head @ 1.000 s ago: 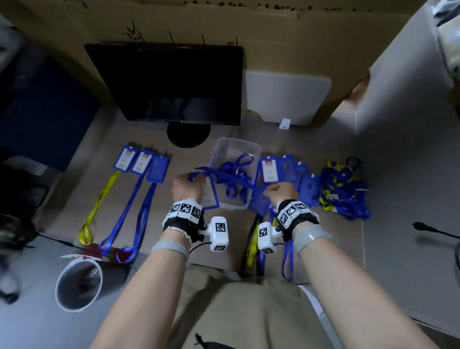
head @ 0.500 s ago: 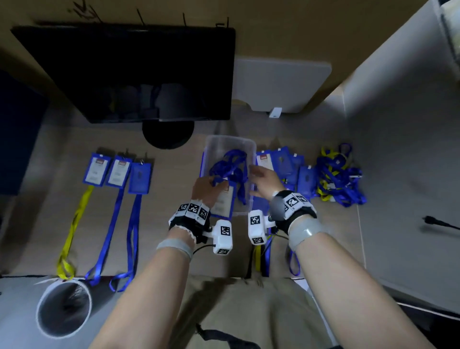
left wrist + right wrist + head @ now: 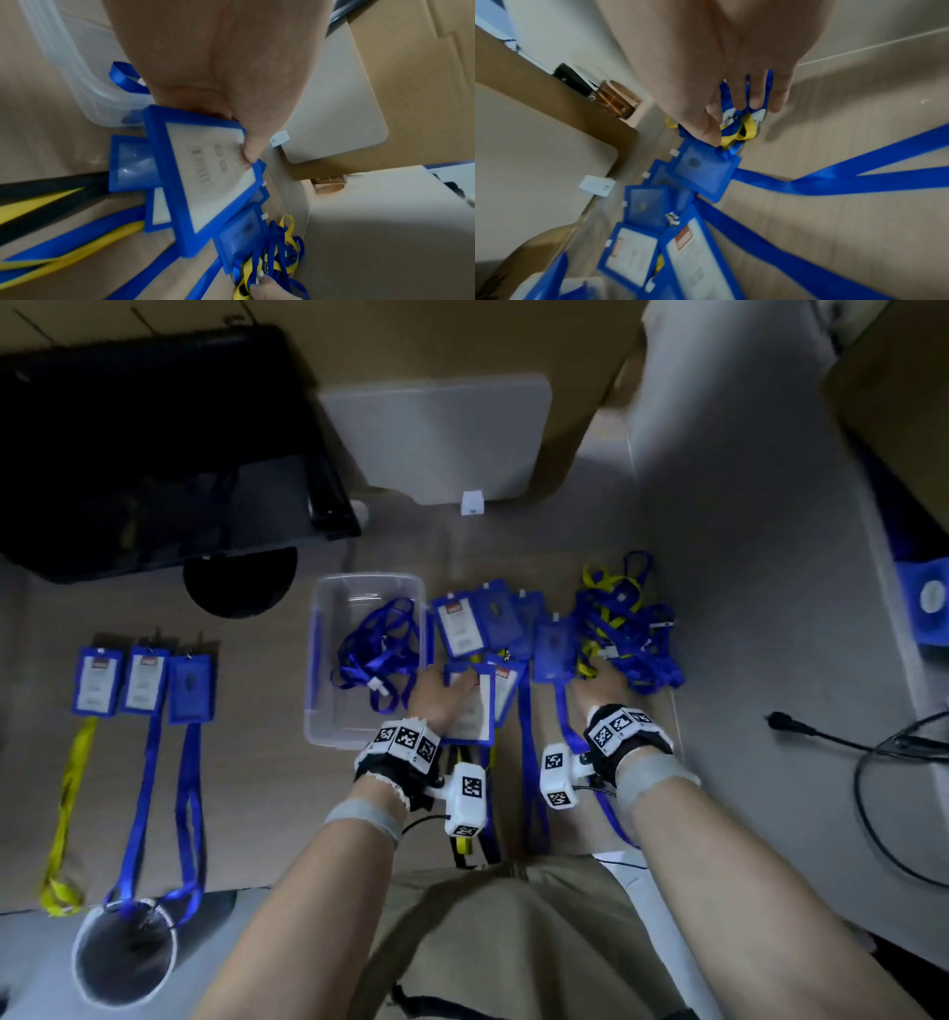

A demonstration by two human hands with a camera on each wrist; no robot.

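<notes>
My left hand [image 3: 452,685] grips a blue badge holder [image 3: 470,711] with a white card, just right of the clear plastic box [image 3: 321,660]. In the left wrist view the thumb [image 3: 253,150] presses on the card face of the badge holder [image 3: 205,182]. My right hand [image 3: 603,672] reaches into a tangle of blue and yellow lanyards [image 3: 629,629]. The right wrist view shows my right hand [image 3: 734,123] with thumb and fingers closing on straps of the lanyards [image 3: 741,130]. More badge holders [image 3: 488,624] lie between the box and the tangle.
Blue lanyards [image 3: 380,654] lie inside the box. Three badges with lanyards attached [image 3: 144,680] are laid out at the left. A black monitor [image 3: 154,454] stands at the back left, a cup [image 3: 123,952] at the near left, and a black cable [image 3: 873,752] at the right.
The blue lanyard stretched between both hands now lies in the box. My left hand carried the badge holder right of the box; my right hand moved right onto the lanyard tangle.
</notes>
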